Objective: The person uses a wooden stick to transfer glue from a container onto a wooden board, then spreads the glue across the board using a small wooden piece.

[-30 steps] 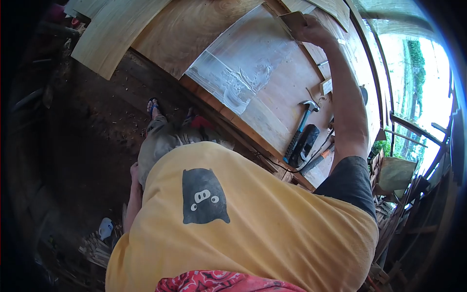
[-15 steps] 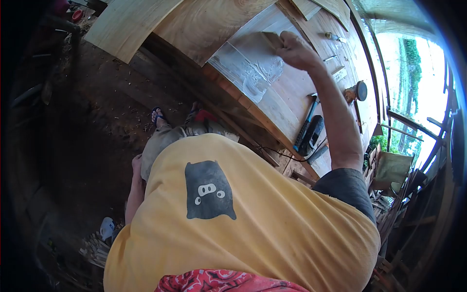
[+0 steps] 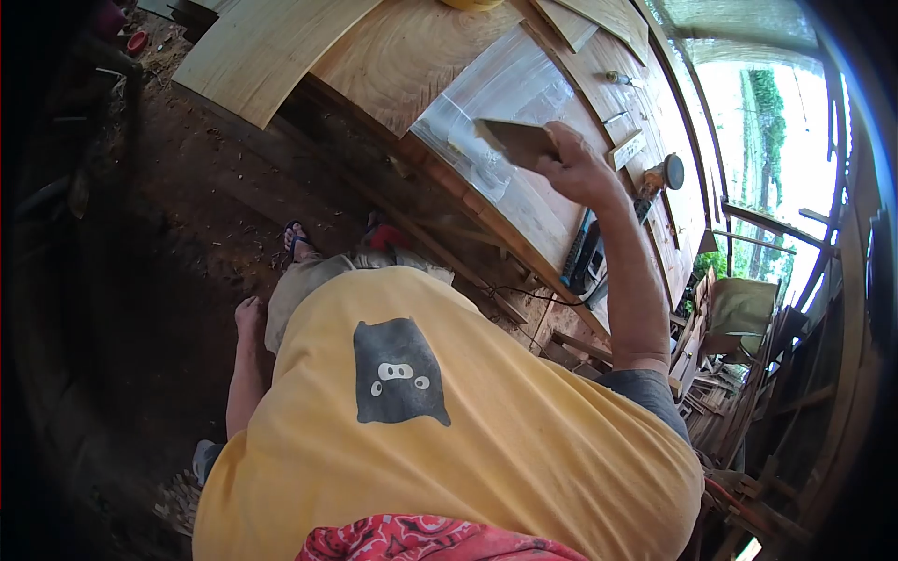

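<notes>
My right hand is closed on a flat, thin spreader, held over the work table. Under and beside the blade lies a panel with a wet whitish coating, thicker and ridged near the table's front edge. My left hand hangs low beside my left leg, above the dark ground, with its fingers curled; whatever it might hold is too small to make out.
Plywood sheets overhang the table's left end. Near my right forearm lie a black-handled tool with a cable and a round-ended tool. A small handled tool lies farther back. Scrap wood is piled at the right.
My right hand and the spreader have come down from the panel's far side toward its near part. My left hand has swung slightly outward from my leg. The view has shifted.
</notes>
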`<move>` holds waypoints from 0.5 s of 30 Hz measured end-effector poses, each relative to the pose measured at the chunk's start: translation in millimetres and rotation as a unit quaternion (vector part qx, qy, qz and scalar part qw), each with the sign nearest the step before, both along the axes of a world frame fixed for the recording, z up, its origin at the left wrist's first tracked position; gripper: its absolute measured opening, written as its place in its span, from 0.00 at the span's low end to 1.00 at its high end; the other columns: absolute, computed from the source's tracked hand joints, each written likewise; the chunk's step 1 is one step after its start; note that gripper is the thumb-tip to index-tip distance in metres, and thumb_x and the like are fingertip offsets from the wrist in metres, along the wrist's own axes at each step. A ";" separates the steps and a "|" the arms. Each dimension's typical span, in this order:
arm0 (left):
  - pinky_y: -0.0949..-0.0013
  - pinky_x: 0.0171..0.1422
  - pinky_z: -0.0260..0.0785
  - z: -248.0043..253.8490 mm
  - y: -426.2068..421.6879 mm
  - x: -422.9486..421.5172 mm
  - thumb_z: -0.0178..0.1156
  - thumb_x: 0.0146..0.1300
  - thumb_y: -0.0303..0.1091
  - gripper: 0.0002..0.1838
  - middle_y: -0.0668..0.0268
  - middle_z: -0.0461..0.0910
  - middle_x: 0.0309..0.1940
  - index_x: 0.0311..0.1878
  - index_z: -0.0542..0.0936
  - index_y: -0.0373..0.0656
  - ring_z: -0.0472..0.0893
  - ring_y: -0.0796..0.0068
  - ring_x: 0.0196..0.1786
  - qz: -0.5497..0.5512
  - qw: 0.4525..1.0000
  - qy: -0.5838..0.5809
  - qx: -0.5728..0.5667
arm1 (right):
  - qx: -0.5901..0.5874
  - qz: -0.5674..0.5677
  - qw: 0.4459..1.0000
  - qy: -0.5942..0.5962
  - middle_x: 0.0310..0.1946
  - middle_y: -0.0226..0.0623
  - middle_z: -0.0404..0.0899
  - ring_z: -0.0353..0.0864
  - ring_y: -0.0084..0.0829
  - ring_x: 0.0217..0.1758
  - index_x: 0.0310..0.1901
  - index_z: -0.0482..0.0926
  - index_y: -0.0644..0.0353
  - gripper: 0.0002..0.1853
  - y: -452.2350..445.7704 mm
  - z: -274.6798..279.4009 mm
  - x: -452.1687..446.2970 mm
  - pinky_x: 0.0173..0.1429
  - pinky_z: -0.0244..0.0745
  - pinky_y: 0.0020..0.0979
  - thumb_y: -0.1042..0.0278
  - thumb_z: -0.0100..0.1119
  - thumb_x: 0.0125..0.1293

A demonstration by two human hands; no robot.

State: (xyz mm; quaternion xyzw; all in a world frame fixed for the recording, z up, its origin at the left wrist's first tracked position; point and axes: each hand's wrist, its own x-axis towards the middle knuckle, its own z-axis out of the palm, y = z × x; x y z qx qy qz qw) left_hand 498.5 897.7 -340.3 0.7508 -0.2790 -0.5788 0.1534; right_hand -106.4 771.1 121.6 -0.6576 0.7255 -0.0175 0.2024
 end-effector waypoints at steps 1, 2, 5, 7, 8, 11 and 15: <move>0.74 0.29 0.63 -0.1 2.9 -1.9 0.61 0.68 0.30 0.08 0.74 0.76 0.25 0.40 0.86 0.36 0.72 0.83 0.26 0.013 1.000 -0.009 -0.017 | -0.022 -0.002 1.000 0.009 0.40 0.52 0.79 0.80 0.52 0.47 0.47 0.76 0.64 0.15 -6.2 -3.8 -27.4 0.53 0.75 0.44 0.67 0.59 0.60; 0.74 0.29 0.63 -0.5 5.5 -4.8 0.61 0.68 0.29 0.08 0.74 0.76 0.26 0.41 0.86 0.36 0.73 0.83 0.26 0.024 1.000 0.003 0.000 | -0.042 -0.005 0.999 0.019 0.41 0.52 0.80 0.81 0.49 0.47 0.49 0.76 0.64 0.17 -14.0 -13.4 -62.4 0.52 0.75 0.43 0.67 0.59 0.60; 0.73 0.31 0.66 -20.6 22.8 5.8 0.61 0.68 0.29 0.09 0.74 0.78 0.28 0.44 0.86 0.34 0.74 0.84 0.29 0.025 0.995 0.082 0.042 | -0.038 -0.067 0.995 -0.057 0.39 0.46 0.82 0.82 0.35 0.44 0.51 0.78 0.62 0.17 -46.4 -44.4 -167.6 0.49 0.77 0.38 0.65 0.58 0.62; 0.74 0.33 0.67 -10.4 33.9 -12.9 0.61 0.68 0.29 0.10 0.73 0.78 0.29 0.45 0.86 0.34 0.75 0.83 0.30 0.040 0.998 0.036 0.041 | -0.015 -0.061 0.996 -0.063 0.40 0.45 0.83 0.82 0.36 0.46 0.53 0.78 0.62 0.19 -69.2 -35.3 -192.1 0.51 0.77 0.37 0.65 0.58 0.61; 0.74 0.33 0.67 -3.5 38.0 -22.7 0.61 0.68 0.29 0.10 0.73 0.78 0.30 0.46 0.86 0.34 0.75 0.83 0.31 0.047 0.998 0.012 0.041 | 0.001 -0.061 0.994 -0.092 0.41 0.45 0.84 0.83 0.36 0.47 0.54 0.78 0.62 0.20 -80.1 -37.1 -206.3 0.53 0.77 0.37 0.65 0.58 0.61; 0.72 0.41 0.74 26.5 51.0 -52.1 0.62 0.68 0.32 0.15 0.66 0.84 0.36 0.52 0.85 0.33 0.81 0.77 0.36 -0.031 0.996 -0.069 0.047 | -0.055 -0.016 0.997 -0.050 0.43 0.46 0.85 0.84 0.37 0.49 0.56 0.78 0.64 0.22 -101.7 -42.5 -231.5 0.55 0.77 0.37 0.65 0.57 0.61; 0.67 0.56 0.76 11.8 74.4 -62.8 0.63 0.69 0.36 0.21 0.57 0.88 0.48 0.60 0.83 0.33 0.85 0.69 0.50 -0.100 0.984 -0.136 0.058 | -0.002 0.008 0.998 -0.067 0.44 0.49 0.86 0.85 0.40 0.49 0.55 0.79 0.65 0.23 -128.0 -69.4 -285.1 0.56 0.77 0.38 0.64 0.57 0.60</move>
